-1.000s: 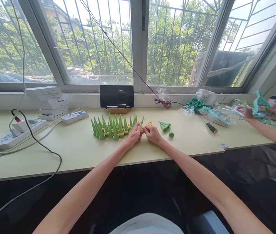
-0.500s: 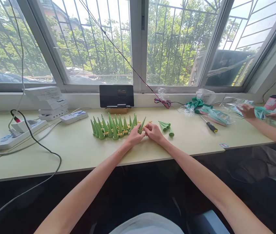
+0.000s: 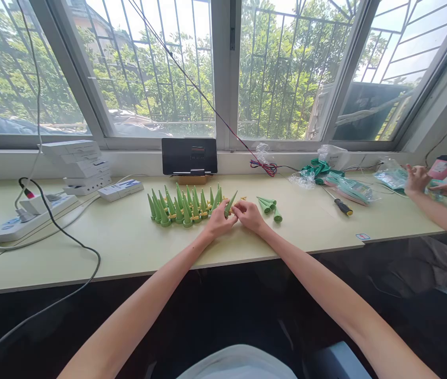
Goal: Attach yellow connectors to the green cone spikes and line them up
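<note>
My left hand (image 3: pixel 218 221) is closed around a green plastic spike (image 3: pixel 231 202), a pointed cone held tip up and leaning right. My right hand (image 3: pixel 249 216) pinches close against that spike's side; what its fingertips hold, if anything, is hidden. Left of my hands, several upright green spikes (image 3: pixel 187 213) stand in a tight cluster, with small yellow pieces (image 3: pixel 196 217) at their lower parts. A few loose green spikes (image 3: pixel 266 204) lie on the table right of my right hand. Just behind the right hand a small yellow piece (image 3: pixel 244 198) shows.
A dark tablet (image 3: pixel 189 156) stands at the back. White boxes (image 3: pixel 85 163), a power strip (image 3: pixel 26 221) and cables are on the left. To the right lie a screwdriver (image 3: pixel 342 206) and plastic-bagged green items (image 3: pixel 345 184). A co-worker's hand (image 3: pixel 416 179) is at far right.
My hands stay almost in place, and the held spike leans slightly more to the right. At far right the co-worker's raised hand has moved rightward, away from the bagged item.
</note>
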`<state>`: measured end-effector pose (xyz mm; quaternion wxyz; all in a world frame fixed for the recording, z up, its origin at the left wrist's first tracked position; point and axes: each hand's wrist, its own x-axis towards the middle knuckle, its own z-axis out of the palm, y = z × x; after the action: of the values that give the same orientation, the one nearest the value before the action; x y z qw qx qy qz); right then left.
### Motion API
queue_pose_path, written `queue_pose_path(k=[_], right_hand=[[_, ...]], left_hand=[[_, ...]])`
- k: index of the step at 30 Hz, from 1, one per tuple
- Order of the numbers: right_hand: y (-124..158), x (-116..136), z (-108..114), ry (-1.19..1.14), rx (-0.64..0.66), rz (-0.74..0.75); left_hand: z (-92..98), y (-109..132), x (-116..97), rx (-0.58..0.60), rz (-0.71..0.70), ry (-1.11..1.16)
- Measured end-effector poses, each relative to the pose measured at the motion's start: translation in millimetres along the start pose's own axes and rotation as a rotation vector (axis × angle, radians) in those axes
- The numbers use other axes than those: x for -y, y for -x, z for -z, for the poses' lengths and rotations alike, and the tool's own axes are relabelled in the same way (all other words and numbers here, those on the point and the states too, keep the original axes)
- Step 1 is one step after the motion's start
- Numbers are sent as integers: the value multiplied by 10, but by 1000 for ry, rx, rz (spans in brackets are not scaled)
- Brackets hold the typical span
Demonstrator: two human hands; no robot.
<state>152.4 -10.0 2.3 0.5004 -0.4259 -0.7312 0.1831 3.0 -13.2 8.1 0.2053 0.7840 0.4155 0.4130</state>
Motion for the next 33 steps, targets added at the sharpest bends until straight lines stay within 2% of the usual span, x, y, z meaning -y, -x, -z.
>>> queue_pose_path(k=[15,27,33], right_hand=[[-11,13,-7,16,61,-11],[-29,-11,-9,46,21,-57],[-36,-33,-12,31,8,-107]], left_hand=[[11,17,19,-17,-29,-93],[-5,-2,31,-68,-120,-100],[7,4,45,-47,-162,-120]])
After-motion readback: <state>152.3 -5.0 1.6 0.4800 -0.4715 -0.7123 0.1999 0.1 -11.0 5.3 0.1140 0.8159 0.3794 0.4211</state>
